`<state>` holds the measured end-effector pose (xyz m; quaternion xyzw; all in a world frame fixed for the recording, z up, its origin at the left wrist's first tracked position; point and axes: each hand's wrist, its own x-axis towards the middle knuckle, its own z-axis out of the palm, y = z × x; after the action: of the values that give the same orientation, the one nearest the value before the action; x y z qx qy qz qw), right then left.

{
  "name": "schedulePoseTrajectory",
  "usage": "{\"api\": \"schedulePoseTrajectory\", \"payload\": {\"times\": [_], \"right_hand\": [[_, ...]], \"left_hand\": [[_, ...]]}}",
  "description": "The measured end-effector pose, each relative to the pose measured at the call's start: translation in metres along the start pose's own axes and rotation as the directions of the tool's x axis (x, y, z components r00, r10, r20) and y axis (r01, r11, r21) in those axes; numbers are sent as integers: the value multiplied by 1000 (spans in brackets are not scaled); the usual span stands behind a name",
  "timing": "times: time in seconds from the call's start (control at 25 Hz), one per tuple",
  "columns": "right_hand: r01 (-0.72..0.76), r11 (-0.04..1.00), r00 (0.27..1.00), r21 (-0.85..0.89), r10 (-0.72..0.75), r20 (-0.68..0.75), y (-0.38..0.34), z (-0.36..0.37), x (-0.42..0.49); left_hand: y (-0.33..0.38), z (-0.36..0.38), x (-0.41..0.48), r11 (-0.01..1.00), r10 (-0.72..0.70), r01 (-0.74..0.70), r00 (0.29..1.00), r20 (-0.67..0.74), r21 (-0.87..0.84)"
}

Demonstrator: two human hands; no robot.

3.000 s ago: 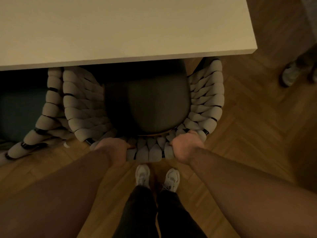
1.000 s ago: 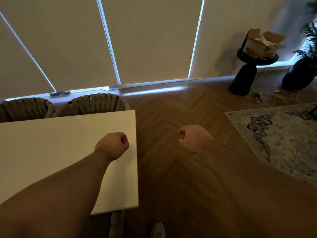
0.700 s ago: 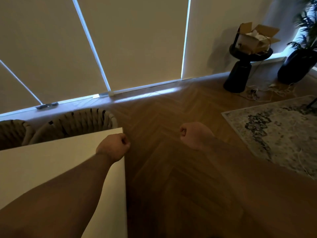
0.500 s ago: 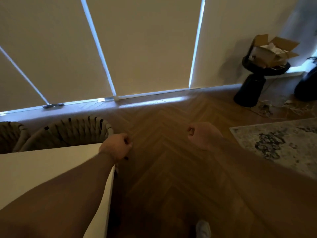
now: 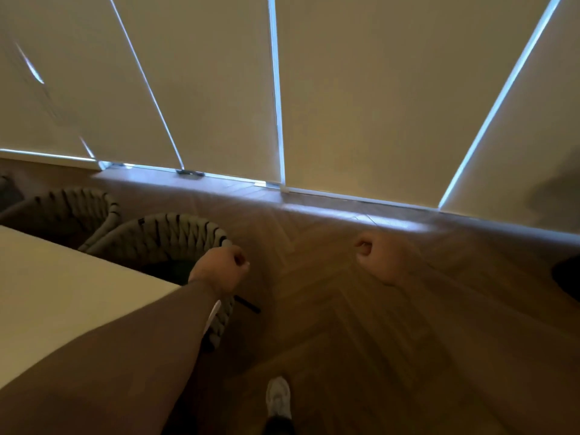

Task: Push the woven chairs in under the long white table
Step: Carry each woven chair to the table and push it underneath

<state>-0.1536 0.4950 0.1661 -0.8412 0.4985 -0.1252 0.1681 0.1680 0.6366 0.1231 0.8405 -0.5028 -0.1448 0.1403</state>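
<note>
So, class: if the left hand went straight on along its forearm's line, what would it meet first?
Probably nothing near: the left hand points past the nearest woven chair, over the floor toward the blinds. Depth is unclear; it might clip the chair's rim.

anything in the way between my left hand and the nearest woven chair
Nothing visible. The left hand, an empty fist, shows right at the back edge of the nearest woven chair, with no object between them.

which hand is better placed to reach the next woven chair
Left, probably. The left hand is fisted beside the back of the nearest woven chair at the table corner; the right hand hangs over bare floor, well away.
</note>
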Motion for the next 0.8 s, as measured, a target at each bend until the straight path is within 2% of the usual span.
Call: {"api": "schedulePoseTrajectory", "payload": {"times": [0.16,0.44,0.64,0.8], "right_hand": [[39,999,999,9,-39,22,-3,19,100],[59,997,998,55,-61,24,4,13,275],[88,996,992,23,-90,85,29,17,405],[220,975,954,-3,-215,211,37,28,516]], "left_hand": [[-5,-8,92,998,-57,57,998,-2,12],[16,-27,253,997,-71,72,997,43,-23],[19,-17,345,981,-184,187,982,51,-52],[23,1,395,938,-333,330,943,-8,-108]]}}
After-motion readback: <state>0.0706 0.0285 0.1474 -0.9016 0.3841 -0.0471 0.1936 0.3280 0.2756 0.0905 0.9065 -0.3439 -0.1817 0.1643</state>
